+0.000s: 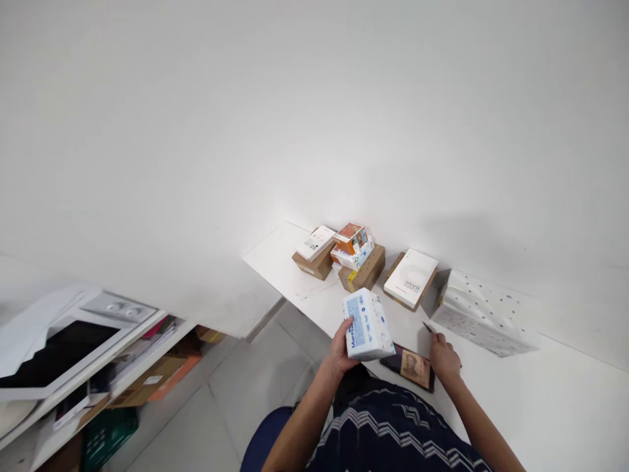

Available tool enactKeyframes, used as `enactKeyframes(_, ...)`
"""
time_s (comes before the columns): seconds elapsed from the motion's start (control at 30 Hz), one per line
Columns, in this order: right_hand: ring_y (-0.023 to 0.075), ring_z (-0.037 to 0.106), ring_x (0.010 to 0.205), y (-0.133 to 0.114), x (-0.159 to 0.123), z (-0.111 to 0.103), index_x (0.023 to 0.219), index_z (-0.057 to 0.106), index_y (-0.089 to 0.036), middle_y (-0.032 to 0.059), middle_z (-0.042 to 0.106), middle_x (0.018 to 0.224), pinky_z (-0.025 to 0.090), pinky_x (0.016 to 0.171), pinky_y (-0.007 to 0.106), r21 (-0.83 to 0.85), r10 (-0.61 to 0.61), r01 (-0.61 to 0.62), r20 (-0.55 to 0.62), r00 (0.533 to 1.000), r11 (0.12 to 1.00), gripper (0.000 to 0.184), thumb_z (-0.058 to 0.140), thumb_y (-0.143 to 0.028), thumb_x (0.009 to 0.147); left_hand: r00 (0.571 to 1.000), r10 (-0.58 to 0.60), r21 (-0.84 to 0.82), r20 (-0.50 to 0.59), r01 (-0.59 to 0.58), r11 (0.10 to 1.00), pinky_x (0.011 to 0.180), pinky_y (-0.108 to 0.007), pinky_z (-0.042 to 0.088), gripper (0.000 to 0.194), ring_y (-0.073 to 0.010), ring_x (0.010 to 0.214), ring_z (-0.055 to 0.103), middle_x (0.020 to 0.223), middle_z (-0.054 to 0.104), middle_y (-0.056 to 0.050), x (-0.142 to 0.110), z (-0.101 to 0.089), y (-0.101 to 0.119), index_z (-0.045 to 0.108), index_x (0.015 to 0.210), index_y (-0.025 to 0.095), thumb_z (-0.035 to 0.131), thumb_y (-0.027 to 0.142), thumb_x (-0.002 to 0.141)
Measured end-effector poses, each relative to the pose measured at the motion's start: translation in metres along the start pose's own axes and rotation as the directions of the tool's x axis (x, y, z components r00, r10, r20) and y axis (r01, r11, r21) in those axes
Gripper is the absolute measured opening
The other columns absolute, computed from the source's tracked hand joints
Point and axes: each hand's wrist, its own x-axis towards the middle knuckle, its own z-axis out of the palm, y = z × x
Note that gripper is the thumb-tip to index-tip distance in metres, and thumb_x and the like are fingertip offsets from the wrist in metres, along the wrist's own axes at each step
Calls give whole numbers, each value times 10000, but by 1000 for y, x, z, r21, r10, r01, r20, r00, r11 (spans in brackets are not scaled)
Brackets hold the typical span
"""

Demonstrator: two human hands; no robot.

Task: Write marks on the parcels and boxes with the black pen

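My left hand is wrapped round the near left edge of a white and blue tissue pack, raised above the front edge of the white table. Printed lettering runs along its left face. In my right hand is a slim dark pen-like tool, its tip pointing up and left just over the table top. Between both hands, near my body, lies a dark phone with a brown portrait picture on it. The pack partly covers the phone's left end.
Along the wall stand cardboard boxes with white boxes and an orange box on top. A white power bank box rests on cardboard. Right of it is a spotted clear-wrapped package. A microwave sits on shelving at left.
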Motion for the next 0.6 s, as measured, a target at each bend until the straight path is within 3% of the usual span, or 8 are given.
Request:
enactKeyframes(0.17,318,602,1015,9,4,-1,1153,612,-82,214,635,1040,462,764,390,-9,58,-58,-21,998,998,394,321,-76,887,995,-90,-201,-39,81,976,914,-446,431,363,-241,875,683,902,744,-43,1,8,-10,621,1082,191,651,398,786)
enactKeyframes(0.37,358,575,1023,7,-5,-23,1059,646,-68,246,640,1022,438,824,443,107,24,-16,-78,997,994,326,414,-123,835,997,-41,-291,-69,19,956,833,-408,444,342,-241,850,670,861,732,-36,-1,15,-10,626,1025,210,662,418,757)
enactKeyframes(0.47,283,606,965,-3,-14,-42,1090,620,-125,173,647,1029,449,838,379,231,-20,46,-112,994,972,330,394,-217,867,995,-16,-341,-100,-19,940,785,-378,456,307,-227,823,669,816,727,-30,3,13,-12,640,973,211,645,434,763)
enactKeyframes(0.53,230,626,834,-12,-22,-58,1154,581,-179,85,666,929,468,783,337,374,-48,93,-129,991,923,351,407,-291,871,994,22,-345,-108,-59,937,796,-372,462,291,-220,833,672,826,730,-32,6,12,-15,650,976,213,632,422,774)
enactKeyframes(0.6,200,595,692,-23,-33,-76,1243,534,-230,1,645,777,466,721,328,635,-84,152,-135,987,758,423,490,-353,840,992,55,-332,-113,-90,939,819,-375,468,290,-221,851,676,848,734,-39,9,12,-19,660,982,209,615,417,785)
